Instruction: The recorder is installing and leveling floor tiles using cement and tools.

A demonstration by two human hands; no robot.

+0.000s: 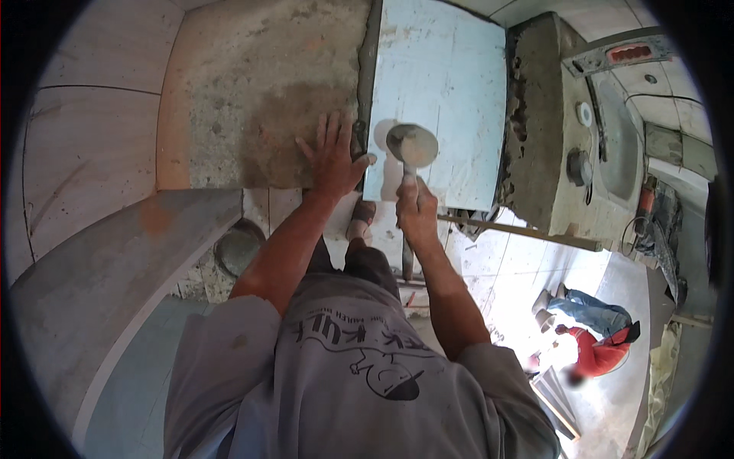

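Pale bluish-white, the tile [466,84] lies just right of the left hand [334,167] — its fingers are spread over rough concrete [229,84], the thumb reaching to the tile's edge. The right hand [417,213] has fingers curled around a mallet [417,147] — its round head is just beyond them, above the tile

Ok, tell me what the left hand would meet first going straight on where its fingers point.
The way looks free as far as the picture shows: the left hand points along the bare concrete, beside the pale slab. Whether it touches the concrete is hard to judge.
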